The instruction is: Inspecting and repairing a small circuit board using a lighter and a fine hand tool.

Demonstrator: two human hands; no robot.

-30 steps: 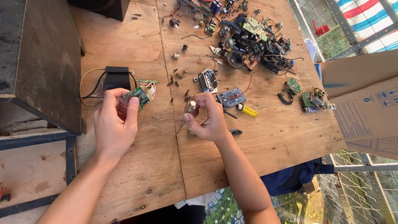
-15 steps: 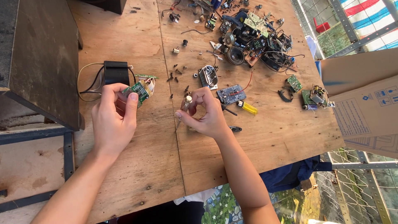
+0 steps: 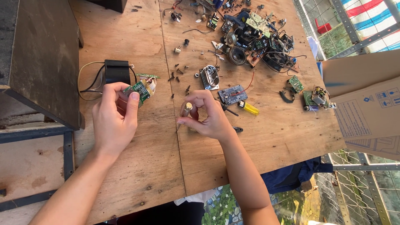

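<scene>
My left hand point(image 3: 114, 121) pinches a small green circuit board point(image 3: 141, 89) with a ribbon cable, held just above the plywood table point(image 3: 137, 166). A black box point(image 3: 117, 71) with yellowish wires lies right behind that board. My right hand point(image 3: 208, 118) grips a small screwdriver point(image 3: 184, 111) by its metal-capped handle, the thin tip pointing down at the seam between the table's boards. The two hands are about a hand's width apart.
Loose screws point(image 3: 179, 77), a metal part point(image 3: 209, 77), a dark circuit board point(image 3: 233, 94) and a yellow-handled tool point(image 3: 250, 108) lie beyond my right hand. A heap of electronic scrap point(image 3: 258, 37) fills the far side. A cardboard box point(image 3: 366, 100) stands right, a dark cabinet point(image 3: 41, 58) left.
Both hands have stayed almost in place. My right hand has turned the screwdriver slightly and lowered it a little toward the table seam.
</scene>
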